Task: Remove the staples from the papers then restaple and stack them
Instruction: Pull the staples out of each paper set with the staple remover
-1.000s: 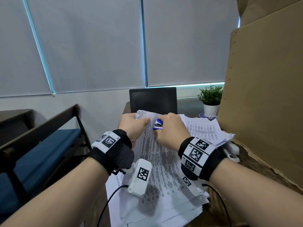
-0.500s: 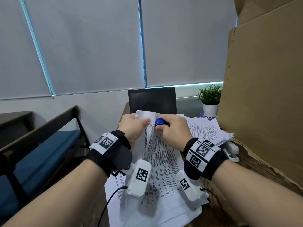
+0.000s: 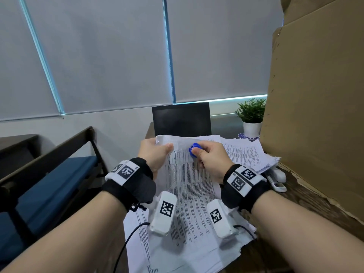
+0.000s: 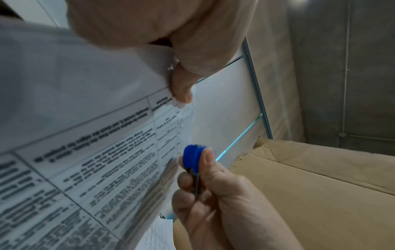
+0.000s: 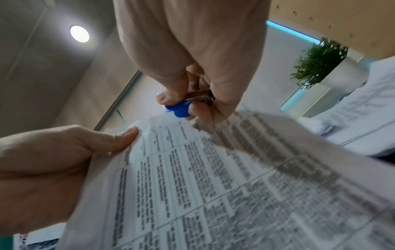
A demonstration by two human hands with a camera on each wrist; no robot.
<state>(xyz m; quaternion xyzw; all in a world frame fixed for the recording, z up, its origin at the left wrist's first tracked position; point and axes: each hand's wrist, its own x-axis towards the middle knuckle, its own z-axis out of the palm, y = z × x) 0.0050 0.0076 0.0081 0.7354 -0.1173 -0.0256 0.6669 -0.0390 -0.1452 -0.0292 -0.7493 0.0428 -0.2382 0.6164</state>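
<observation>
The printed papers (image 3: 189, 184) lie raised at their far end above a loose paper pile (image 3: 246, 154) on the surface; from the head view we see our left hand (image 3: 155, 154) pinching the top left corner, thumb on top. Our right hand (image 3: 211, 159) grips a blue staple remover (image 3: 194, 148) at the top edge. A white stapler (image 3: 276, 179) sits right, beside a cardboard box (image 3: 315, 115).

From the left wrist, thumb and fingers (image 4: 181, 88) clamp the sheet corner.

From the right wrist, curled fingers (image 5: 200, 111) squeeze the remover's blue grips and metal body just above the page.
</observation>
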